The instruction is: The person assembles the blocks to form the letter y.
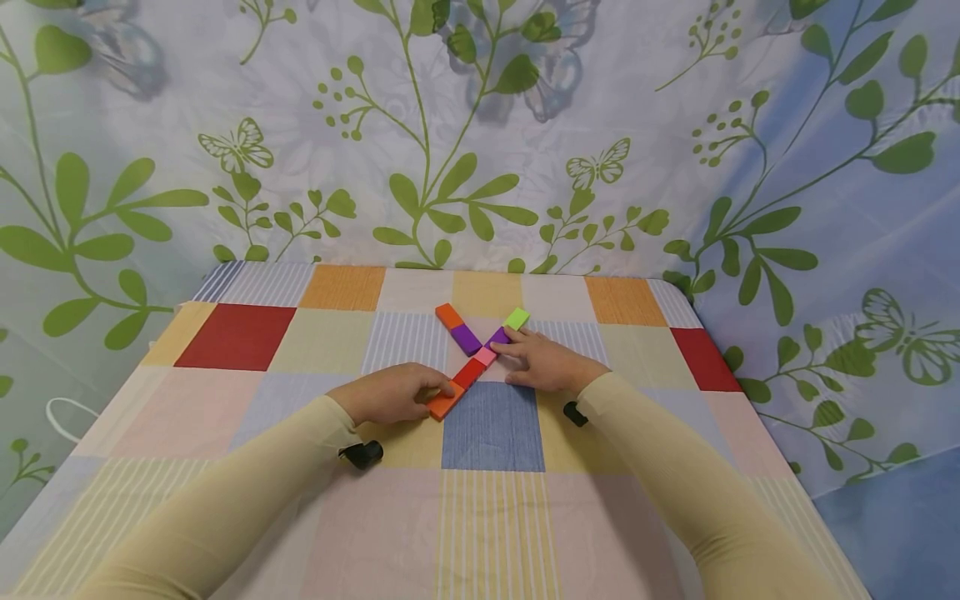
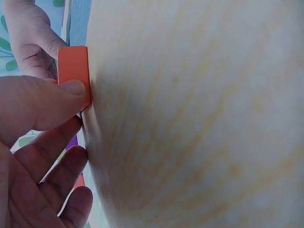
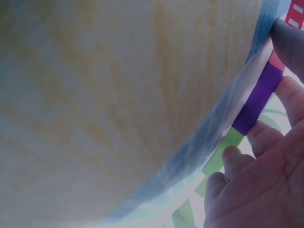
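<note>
A diagonal row of coloured blocks lies on the tablecloth: orange (image 1: 446,403), red (image 1: 470,372), pink (image 1: 487,357), purple (image 1: 497,337) and green (image 1: 517,318). My left hand (image 1: 396,392) pinches the orange block at the near end, its thumb on the block's side in the left wrist view. My right hand (image 1: 551,364) lies at the far half of the row, fingers loosely extended and touching the purple block (image 3: 259,97). In the right wrist view its thumb is beside the pink block (image 3: 276,61). Part of the row is hidden by the fingers.
Another orange block (image 1: 448,315) and a purple block (image 1: 467,339) lie end to end, slanting toward the row's middle. The patchwork cloth (image 1: 487,517) covers the table. A leaf-patterned curtain (image 1: 450,125) hangs behind and at the sides. A white cable (image 1: 63,421) shows at the left edge.
</note>
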{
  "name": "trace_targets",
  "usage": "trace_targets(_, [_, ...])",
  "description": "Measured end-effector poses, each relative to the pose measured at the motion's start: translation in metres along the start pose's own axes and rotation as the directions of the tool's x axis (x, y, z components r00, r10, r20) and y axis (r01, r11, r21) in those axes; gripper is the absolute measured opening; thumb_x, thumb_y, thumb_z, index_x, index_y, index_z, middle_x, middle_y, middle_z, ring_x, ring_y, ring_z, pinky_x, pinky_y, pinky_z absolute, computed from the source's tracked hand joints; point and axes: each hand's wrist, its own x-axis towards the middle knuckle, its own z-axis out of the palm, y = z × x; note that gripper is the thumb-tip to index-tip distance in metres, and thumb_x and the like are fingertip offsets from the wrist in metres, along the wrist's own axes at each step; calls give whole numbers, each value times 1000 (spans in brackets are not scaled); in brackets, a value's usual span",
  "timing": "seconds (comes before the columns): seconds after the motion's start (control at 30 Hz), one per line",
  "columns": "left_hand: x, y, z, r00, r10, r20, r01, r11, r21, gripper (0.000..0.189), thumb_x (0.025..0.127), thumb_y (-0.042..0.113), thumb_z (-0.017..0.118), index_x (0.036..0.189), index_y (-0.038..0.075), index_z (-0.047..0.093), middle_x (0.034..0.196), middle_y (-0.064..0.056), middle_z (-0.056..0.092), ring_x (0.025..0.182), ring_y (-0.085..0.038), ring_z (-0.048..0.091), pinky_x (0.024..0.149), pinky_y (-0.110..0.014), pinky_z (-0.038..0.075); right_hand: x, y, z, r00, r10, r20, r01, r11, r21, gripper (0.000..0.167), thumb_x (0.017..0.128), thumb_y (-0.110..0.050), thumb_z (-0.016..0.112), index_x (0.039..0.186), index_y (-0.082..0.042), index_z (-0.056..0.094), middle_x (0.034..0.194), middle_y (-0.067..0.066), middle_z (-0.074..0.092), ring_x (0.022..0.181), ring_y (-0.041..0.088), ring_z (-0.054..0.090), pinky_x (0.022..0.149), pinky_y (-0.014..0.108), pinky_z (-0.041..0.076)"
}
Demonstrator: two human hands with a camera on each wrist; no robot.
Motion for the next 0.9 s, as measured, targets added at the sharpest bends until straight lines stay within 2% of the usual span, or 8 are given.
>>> trace_targets(0.9, [-1,5,2,1000,-6,-6,6,1000,13,41,97,7,72,137,16,70,138,-1,70,131,-24,62,117,-47,47,-1,4,3,1000,-26,-2,26,999,-20,72,101,-36,70,164,-25,37,177,14,15,162,47,10,129,60,18])
